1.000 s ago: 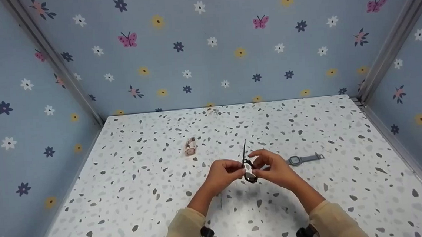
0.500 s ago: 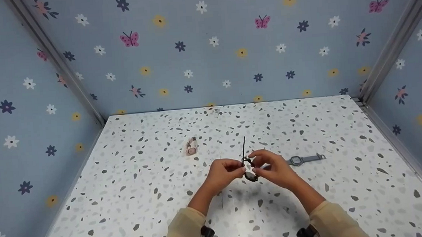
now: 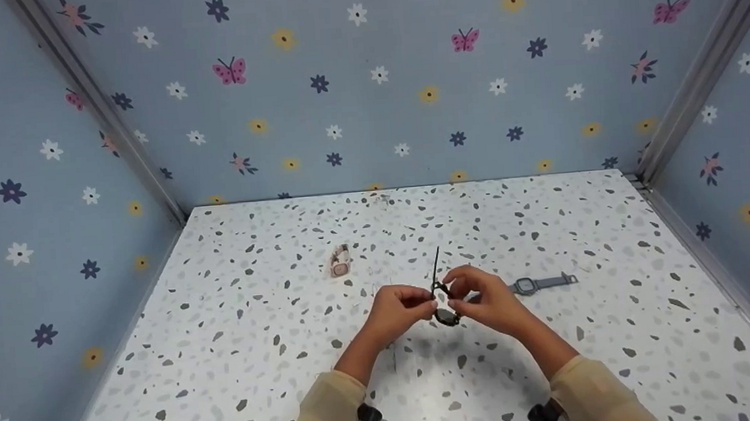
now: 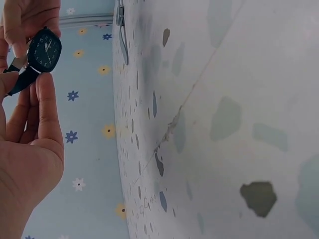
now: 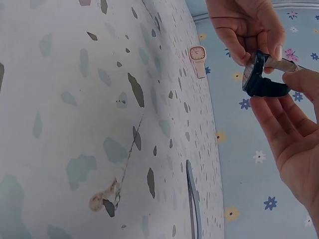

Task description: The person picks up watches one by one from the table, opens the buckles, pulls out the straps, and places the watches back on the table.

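Observation:
A black wristwatch [image 3: 447, 316] with a squarish case is held up over the table between both hands. My left hand [image 3: 398, 309] pinches it between thumb and fingers on the left, and my right hand [image 3: 485, 300] grips its strap from the right. One thin dark strap end [image 3: 435, 266] points up and away past the fingertips. The left wrist view shows the dark dial [image 4: 45, 50] with pale numerals. From the right wrist, the case [image 5: 254, 74] appears edge-on, with the strap bent beneath it and partly hidden by fingers.
A pink watch [image 3: 339, 262] lies on the speckled table [image 3: 259, 350], beyond and left of the hands. To the right, a grey watch [image 3: 538, 283] lies stretched out, partly behind the right hand. Flower-patterned panels [image 3: 366, 79] enclose the table at the back and sides.
Both hands keep their hold in nearly the same place. The black watch tilts slightly, and its free strap end leans a little further right than before.

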Available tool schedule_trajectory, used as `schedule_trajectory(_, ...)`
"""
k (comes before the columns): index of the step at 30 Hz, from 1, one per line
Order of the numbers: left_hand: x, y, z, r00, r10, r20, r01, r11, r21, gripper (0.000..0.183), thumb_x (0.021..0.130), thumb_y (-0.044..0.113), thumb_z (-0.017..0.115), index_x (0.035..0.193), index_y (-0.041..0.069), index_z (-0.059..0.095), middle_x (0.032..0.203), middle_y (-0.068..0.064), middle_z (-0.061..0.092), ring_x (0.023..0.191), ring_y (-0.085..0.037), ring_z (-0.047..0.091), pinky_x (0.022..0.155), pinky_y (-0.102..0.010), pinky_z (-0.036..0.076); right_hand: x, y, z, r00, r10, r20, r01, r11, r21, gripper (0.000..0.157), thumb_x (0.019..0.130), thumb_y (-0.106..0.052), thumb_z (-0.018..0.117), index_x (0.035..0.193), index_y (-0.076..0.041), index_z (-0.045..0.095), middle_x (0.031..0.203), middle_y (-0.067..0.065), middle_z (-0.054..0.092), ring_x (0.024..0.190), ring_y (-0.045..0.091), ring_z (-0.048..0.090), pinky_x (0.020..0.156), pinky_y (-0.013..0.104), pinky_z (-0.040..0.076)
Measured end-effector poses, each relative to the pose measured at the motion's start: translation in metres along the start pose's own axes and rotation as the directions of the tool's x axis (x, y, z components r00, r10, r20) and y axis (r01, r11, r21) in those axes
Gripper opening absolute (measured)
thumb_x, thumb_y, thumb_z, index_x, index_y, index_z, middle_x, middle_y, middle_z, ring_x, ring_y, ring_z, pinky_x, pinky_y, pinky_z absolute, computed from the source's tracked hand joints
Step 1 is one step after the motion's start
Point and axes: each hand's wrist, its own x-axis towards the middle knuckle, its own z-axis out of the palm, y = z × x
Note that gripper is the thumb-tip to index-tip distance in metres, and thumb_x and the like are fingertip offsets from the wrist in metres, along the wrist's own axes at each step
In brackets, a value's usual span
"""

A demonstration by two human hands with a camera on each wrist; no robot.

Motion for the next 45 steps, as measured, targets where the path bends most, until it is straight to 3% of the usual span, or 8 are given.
schedule_trajectory(6,-0.001,0.001,0.002,0.999,0.028,0.022,-0.028,0.999,0.035,0.02,0.085,0.014,0.076,0.099,-0.001,0.075,0.087,-0.007,0.073,0.076,-0.015,0.068,0.07,-0.03,0.058,0.003,0.021,0.003,0.995,0.1,0.011,-0.1,0.988,0.116,0.029,0.093,-0.005,0.066,0.12,0.003,0.058,0.101,0.016,0.066,0.089,0.025,0.061,0.071,0.036,0.055)
schedule_trajectory(14,0.0,0.0,0.001,0.998,0.042,0.038,-0.045,0.995,0.083,0.02,0.085,0.014,0.077,0.099,-0.001,0.075,0.087,-0.004,0.073,0.077,-0.013,0.068,0.069,-0.027,0.057,0.008,0.038,-0.004,0.943,0.291,0.159,-0.329,0.877,0.35,0.037,0.102,-0.025,0.055,0.114,0.009,0.062,0.099,0.011,0.066,0.092,0.022,0.062,0.067,0.034,0.057)
schedule_trajectory(18,-0.008,0.021,0.001,0.999,0.033,0.033,-0.036,0.995,0.088,0.017,0.086,0.008,0.075,0.098,-0.004,0.074,0.088,-0.009,0.072,0.077,-0.014,0.067,0.07,-0.027,0.057,0.008,0.039,-0.004,0.918,0.324,0.23,-0.391,0.841,0.374,0.042,0.102,-0.027,0.053,0.115,0.012,0.061,0.103,0.016,0.066,0.097,0.027,0.063,0.071,0.039,0.058)
schedule_trajectory(21,-0.014,0.035,0.0,0.999,0.039,0.032,-0.042,0.994,0.103,0.018,0.086,0.004,0.073,0.099,-0.008,0.073,0.089,-0.013,0.072,0.078,-0.013,0.066,0.07,-0.025,0.056,0.009,0.039,-0.003,0.911,0.336,0.24,-0.407,0.825,0.391,0.045,0.102,-0.027,0.053,0.114,0.015,0.06,0.103,0.018,0.066,0.096,0.027,0.064,0.074,0.041,0.059)
schedule_trajectory(25,-0.006,0.018,0.001,0.998,0.051,0.032,-0.055,0.99,0.131,0.016,0.085,0.003,0.073,0.099,-0.006,0.074,0.09,-0.013,0.072,0.078,-0.013,0.066,0.069,-0.025,0.056,0.01,0.038,-0.002,0.91,0.366,0.193,-0.414,0.808,0.419,0.044,0.099,-0.028,0.058,0.104,0.016,0.062,0.095,0.019,0.065,0.088,0.024,0.064,0.071,0.041,0.059)
schedule_trajectory(29,0.001,0.001,0.002,0.998,0.055,0.033,-0.059,0.989,0.138,0.017,0.084,0.007,0.076,0.099,-0.002,0.075,0.09,-0.01,0.073,0.078,-0.013,0.067,0.069,-0.025,0.057,0.01,0.037,-0.001,0.906,0.4,0.139,-0.421,0.814,0.4,0.04,0.096,-0.029,0.063,0.094,0.012,0.064,0.088,0.014,0.063,0.084,0.024,0.064,0.067,0.04,0.06)
schedule_trajectory(38,0.0,-0.002,-0.001,0.998,0.038,0.043,-0.043,0.993,0.113,0.024,0.084,0.012,0.077,0.102,-0.004,0.074,0.09,-0.004,0.073,0.081,-0.013,0.068,0.072,-0.026,0.057,0.011,0.035,0.0,0.893,0.439,0.101,-0.442,0.81,0.385,0.023,0.094,-0.021,0.065,0.086,0.001,0.067,0.087,0.014,0.063,0.084,0.026,0.064,0.065,0.038,0.06)
schedule_trajectory(45,0.001,-0.006,-0.002,1.0,0.012,0.023,-0.014,0.997,0.077,0.016,0.083,0.01,0.078,0.097,0.002,0.077,0.088,-0.006,0.073,0.08,-0.014,0.068,0.071,-0.027,0.057,0.012,0.033,-0.002,0.894,0.436,0.103,-0.434,0.786,0.44,0.02,0.094,-0.015,0.06,0.088,0.002,0.067,0.082,0.012,0.062,0.084,0.026,0.064,0.065,0.038,0.06)
